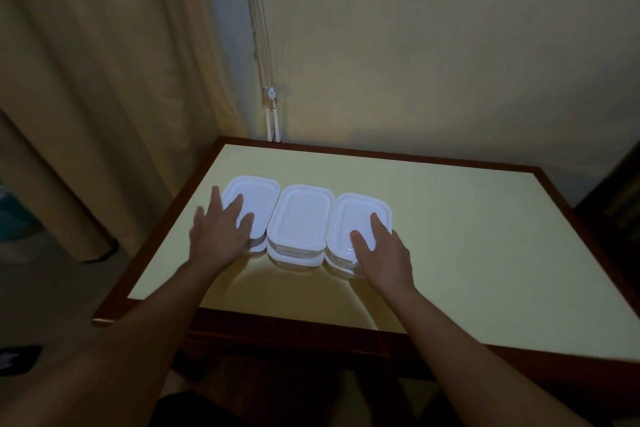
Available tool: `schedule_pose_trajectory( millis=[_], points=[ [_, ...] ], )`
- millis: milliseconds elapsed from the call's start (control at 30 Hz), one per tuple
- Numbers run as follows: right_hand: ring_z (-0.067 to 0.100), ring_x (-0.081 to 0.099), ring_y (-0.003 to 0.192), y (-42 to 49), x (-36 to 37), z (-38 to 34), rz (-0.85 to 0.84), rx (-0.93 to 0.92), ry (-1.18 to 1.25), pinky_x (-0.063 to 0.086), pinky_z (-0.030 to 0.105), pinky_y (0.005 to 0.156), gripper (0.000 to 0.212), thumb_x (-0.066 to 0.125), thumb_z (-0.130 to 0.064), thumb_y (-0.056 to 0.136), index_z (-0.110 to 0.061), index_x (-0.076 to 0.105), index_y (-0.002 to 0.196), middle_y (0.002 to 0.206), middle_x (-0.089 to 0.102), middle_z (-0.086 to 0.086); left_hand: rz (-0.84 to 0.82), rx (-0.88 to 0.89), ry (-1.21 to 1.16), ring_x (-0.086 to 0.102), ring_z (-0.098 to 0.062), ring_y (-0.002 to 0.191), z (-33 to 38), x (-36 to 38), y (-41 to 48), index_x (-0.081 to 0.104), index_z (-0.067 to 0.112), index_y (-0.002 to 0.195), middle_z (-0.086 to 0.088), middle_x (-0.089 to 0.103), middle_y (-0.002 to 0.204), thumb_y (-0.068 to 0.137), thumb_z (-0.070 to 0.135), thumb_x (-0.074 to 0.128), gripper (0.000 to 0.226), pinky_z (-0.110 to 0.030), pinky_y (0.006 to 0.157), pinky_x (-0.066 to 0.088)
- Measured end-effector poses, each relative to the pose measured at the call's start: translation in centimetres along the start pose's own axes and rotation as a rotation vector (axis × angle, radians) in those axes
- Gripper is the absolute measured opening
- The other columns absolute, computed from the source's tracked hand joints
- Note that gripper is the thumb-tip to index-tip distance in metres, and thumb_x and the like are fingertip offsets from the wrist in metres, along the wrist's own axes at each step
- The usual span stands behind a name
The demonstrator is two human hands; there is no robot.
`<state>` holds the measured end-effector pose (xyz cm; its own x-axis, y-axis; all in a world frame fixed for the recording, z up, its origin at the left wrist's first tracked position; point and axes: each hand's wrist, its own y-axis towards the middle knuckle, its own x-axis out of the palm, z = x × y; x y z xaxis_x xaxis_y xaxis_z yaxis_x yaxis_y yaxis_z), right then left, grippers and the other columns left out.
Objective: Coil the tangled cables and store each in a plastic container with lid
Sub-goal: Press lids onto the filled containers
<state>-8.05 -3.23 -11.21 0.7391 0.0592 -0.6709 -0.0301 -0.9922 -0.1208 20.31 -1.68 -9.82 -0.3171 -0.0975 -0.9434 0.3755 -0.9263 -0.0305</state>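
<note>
**Both palms on the lidded boxes, no cable in sight**

We see three white-lidded plastic boxes side by side in the middle of the frame, touching one another in a row on the yellow table (467, 253). Our left hand (221, 229) lies flat on the left box (258, 196), fingers straight and spread, gripping nothing. Our right hand (381, 250) rests the same way on the near end of the right box (356, 215), fingers stretched out over the lid and curled round nothing. The middle box (299, 215) is untouched.

No loose cables show anywhere on the table. The light is dim and the clear sides show only at the near ends, so we cannot tell whether coils already sit inside.

With all three lids on, we judge this is either the closing step, pressing lids down and squaring the row, or the moment before any box is opened. If it is the close, the next move calls for firm, even pressure at the lid edges and a check of the middle lid. If not, it calls for lifting a lid and finding the cables, which are out of frame.
</note>
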Motion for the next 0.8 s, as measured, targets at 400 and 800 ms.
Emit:
schedule_pose_trajectory(
  millis=[400,800],
  points=[
    [0.031,0.036,0.146,1.7,-4.6,1.8,-0.097,0.059,-0.055,0.035,0.039,0.111,0.099,0.064,-0.068,0.085,-0.035,0.012,0.162,0.162,0.035,0.007,-0.164,0.02,-0.355,0.043,-0.035,0.139,2.6,1.3,0.6,0.022,0.038,0.158,-0.006,0.041,0.157,0.079,0.08,0.052,0.094,-0.049,0.111,0.037],
    [0.031,0.04,0.142,10.3,-8.6,3.7,0.044,0.113,-0.001,0.038,0.035,0.102,0.091,0.07,-0.056,0.086,-0.034,0.022,0.16,0.159,0.036,0.011,-0.138,0.028,-0.387,0.038,-0.035,0.141,10.7,5.0,6.9,0.017,0.036,0.159,-0.01,0.038,0.157,0.083,0.077,0.055,0.094,-0.047,0.112,0.034]
  ],
)
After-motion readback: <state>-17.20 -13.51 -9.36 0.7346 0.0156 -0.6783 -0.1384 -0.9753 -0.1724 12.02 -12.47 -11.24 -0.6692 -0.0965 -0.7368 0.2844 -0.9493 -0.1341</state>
